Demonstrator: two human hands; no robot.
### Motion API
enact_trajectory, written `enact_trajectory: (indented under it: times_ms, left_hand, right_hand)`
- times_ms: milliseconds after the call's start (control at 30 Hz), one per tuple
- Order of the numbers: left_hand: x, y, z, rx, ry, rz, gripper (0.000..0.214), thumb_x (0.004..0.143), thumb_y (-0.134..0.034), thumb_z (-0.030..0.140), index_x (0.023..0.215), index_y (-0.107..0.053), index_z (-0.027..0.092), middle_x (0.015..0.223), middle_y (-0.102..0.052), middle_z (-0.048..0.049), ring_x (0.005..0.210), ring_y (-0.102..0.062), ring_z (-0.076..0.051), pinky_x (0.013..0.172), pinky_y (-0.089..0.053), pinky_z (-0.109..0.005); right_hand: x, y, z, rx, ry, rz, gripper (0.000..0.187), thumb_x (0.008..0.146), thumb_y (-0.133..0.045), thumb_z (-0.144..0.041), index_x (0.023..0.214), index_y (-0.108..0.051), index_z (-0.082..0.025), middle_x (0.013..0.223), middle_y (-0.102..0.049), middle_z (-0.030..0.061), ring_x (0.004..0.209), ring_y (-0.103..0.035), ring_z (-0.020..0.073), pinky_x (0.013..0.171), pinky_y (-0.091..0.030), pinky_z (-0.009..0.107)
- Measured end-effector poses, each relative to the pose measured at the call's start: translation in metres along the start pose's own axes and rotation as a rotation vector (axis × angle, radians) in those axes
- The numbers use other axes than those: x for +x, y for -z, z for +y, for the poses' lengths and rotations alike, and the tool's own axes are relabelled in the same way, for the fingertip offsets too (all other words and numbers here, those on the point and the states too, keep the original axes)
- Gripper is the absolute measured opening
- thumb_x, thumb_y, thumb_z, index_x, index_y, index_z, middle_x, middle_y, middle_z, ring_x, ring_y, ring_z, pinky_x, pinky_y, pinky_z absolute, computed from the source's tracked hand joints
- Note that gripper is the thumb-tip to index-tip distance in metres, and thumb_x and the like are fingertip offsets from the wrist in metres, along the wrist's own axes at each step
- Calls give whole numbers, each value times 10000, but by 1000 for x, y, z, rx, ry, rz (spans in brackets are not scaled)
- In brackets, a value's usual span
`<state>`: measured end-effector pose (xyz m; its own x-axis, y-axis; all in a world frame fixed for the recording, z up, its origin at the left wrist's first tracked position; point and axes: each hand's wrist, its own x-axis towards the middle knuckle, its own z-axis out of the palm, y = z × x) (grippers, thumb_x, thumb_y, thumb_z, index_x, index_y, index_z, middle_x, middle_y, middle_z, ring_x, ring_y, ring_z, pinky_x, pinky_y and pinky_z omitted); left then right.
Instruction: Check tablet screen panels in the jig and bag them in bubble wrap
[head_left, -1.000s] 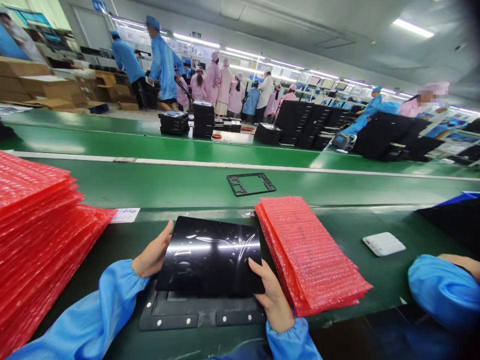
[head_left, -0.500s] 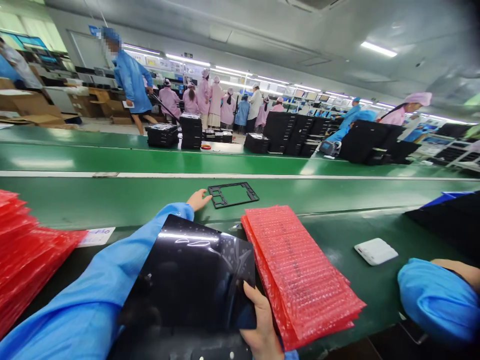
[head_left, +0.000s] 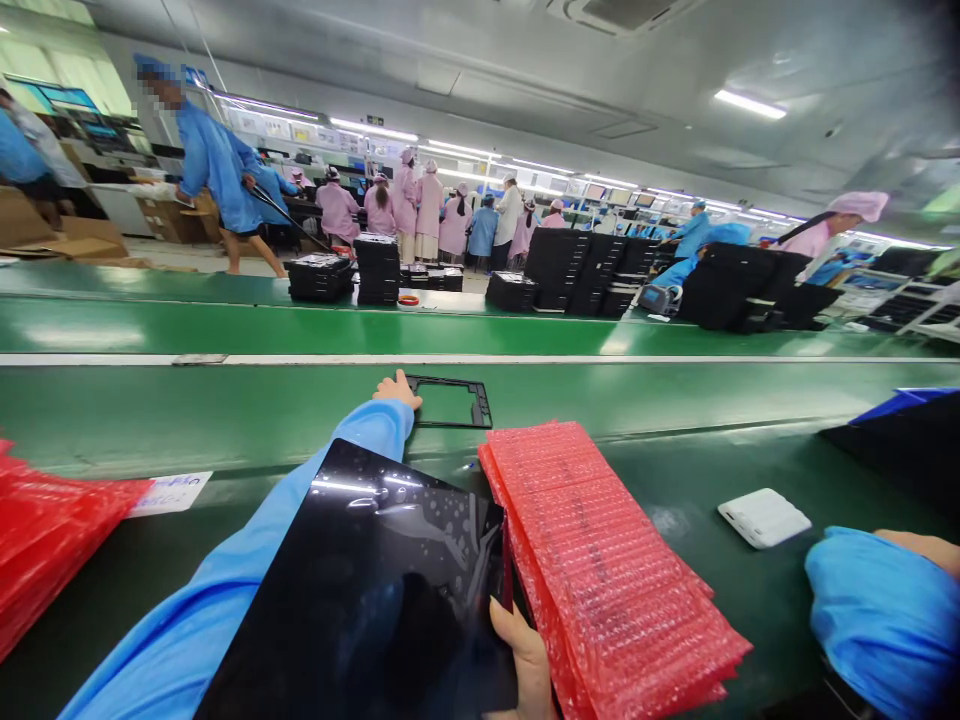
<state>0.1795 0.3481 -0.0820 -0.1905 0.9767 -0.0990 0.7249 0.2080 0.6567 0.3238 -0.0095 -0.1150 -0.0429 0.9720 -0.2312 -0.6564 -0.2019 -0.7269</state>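
My right hand (head_left: 526, 658) grips the lower right edge of a glossy black tablet-sized panel (head_left: 360, 590), which is tilted up and rests against my left forearm. My left hand (head_left: 397, 391) reaches past the panel across the green belt. Its fingers lie at the left edge of a black plastic frame (head_left: 450, 403) with an open middle. Just right of the panel is a stack of red bubble-wrap pouches (head_left: 600, 560). The jig beneath the panel is hidden.
More red bubble-wrap pouches (head_left: 45, 530) are piled at the left, beside a white label (head_left: 169, 492). A white rectangular block (head_left: 763, 518) lies on the belt at right. A co-worker's blue sleeve (head_left: 881, 620) and a black stack (head_left: 900, 440) are at far right. Black stacks and gowned people stand beyond the belts.
My left hand has left the panel and moved forward to the black frame. The panel has lifted off its jig and tilted, and my head has turned slightly.
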Motion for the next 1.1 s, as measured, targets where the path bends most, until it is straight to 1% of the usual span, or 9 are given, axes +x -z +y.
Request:
enact_trajectory:
  times_ms: [133, 267, 400, 500, 600, 733, 833, 967, 1100]
  left_hand:
    - [-2, 53, -27, -245, 92, -153, 409, 899, -593, 360, 1257, -548, 168, 1283, -564, -113, 1104, -584, -256, 914, -502, -484]
    - [-29, 95, -67, -560, 131, -284, 334, 920, -560, 374, 1156, -598, 141, 1094, -654, -91, 908, -652, -192, 782, -559, -391]
    - [-84, 122, -106, -868, 62, -258, 307, 946, -500, 285, 1200, -586, 135, 1029, -707, -129, 842, -697, -191, 743, -571, -338]
    - [-134, 140, -126, -1023, -9, -245, 335, 952, -475, 247, 1274, -555, 198, 1148, -694, -122, 905, -707, -193, 772, -570, -321]
    - [-182, 156, -142, -1116, -56, -259, 354, 944, -501, 244, 1293, -558, 230, 1253, -655, -108, 984, -694, -199, 765, -573, -290]
    - [-235, 166, -165, -1212, -34, -336, 403, 914, -569, 262, 1317, -555, 247, 1324, -621, -96, 1053, -676, -223, 763, -587, -272]
    - [-263, 165, -181, -1218, 91, -405, 439, 903, -585, 247, 1339, -534, 263, 1310, -634, -93, 1078, -670, -246, 790, -601, -303]
    - [-288, 156, -195, -1213, 280, -489, 447, 900, -585, 227, 1341, -524, 264, 1272, -660, -97, 1083, -669, -254, 831, -603, -348]
    - [-300, 144, -202, -1204, 360, -561, 458, 891, -601, 237, 1341, -520, 257, 1286, -650, -103, 1079, -670, -247, 847, -598, -356]
  right_hand:
    - [-5, -3, 6, 26, -43, 98, 430, 746, -711, -441, 1155, -705, -310, 1129, -725, 71, 1177, -601, 351, 1021, -456, 553]
    - [-5, 1, 10, -49, 21, 131, 540, 618, -805, -455, 1137, -696, -353, 1115, -733, 32, 1234, -558, 366, 1030, -467, 534]
    - [-3, 5, 10, -54, -7, 108, 533, 588, -825, -458, 1101, -702, -379, 1113, -737, 13, 1200, -587, 371, 998, -495, 541]
    - [-2, 3, 8, -33, -35, 93, 483, 673, -787, -414, 1139, -693, -333, 1082, -748, 41, 1154, -624, 354, 981, -501, 543]
    - [-3, -5, 6, -8, 2, 104, 556, 694, -788, -330, 1230, -639, -306, 1072, -752, 45, 1127, -645, 331, 983, -497, 534]
    - [-9, -13, 5, -47, 109, 206, 510, 682, -796, -362, 1170, -667, -290, 999, -767, 28, 1100, -661, 319, 1008, -479, 536]
    - [-17, -8, 6, -230, 263, 350, 443, 634, -825, -386, 1042, -719, -252, 1043, -756, 44, 1131, -639, 329, 1067, -426, 536]
    - [-26, 6, 3, -439, 511, 485, 724, 450, -901, -160, 1136, -679, -229, 1264, -663, 57, 1261, -538, 320, 1158, -320, 476]
    - [-28, 9, -3, -519, 631, 557, 710, 519, -871, -178, 1189, -644, -241, 1353, -600, 55, 1314, -489, 299, 1156, -330, 453]
